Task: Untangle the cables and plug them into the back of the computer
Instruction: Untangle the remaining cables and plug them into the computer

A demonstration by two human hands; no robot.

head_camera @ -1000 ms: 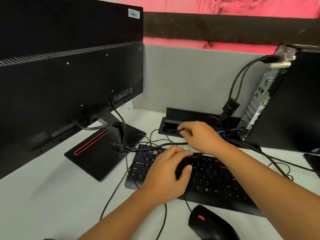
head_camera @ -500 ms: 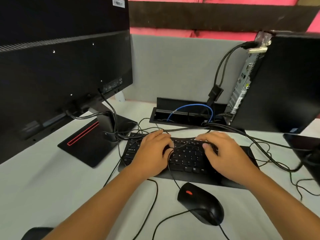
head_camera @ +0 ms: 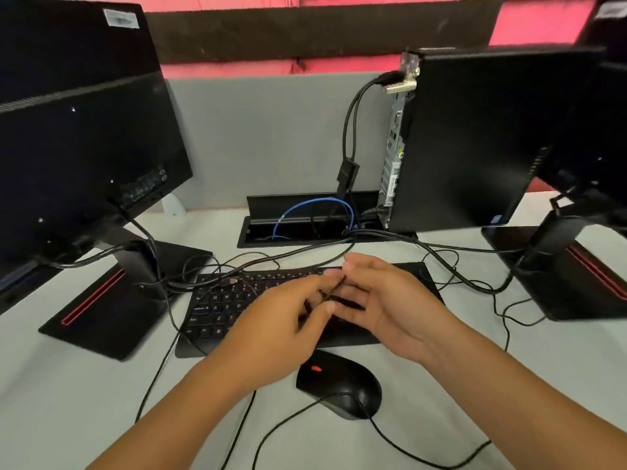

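I saw my left hand [head_camera: 278, 320] and right hand [head_camera: 383, 300] meet above the keyboard [head_camera: 224, 307], both pinching a thin black cable [head_camera: 334, 290] between loosely curled fingers. Motion blur hid the exact grip. The computer [head_camera: 475, 137] stood behind, right of the hands, its back ports barely legible.

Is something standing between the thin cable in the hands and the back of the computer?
No solid object. Between the thin cable and the computer's rear panel only other loose cables cross the desk; both hands pinch it.
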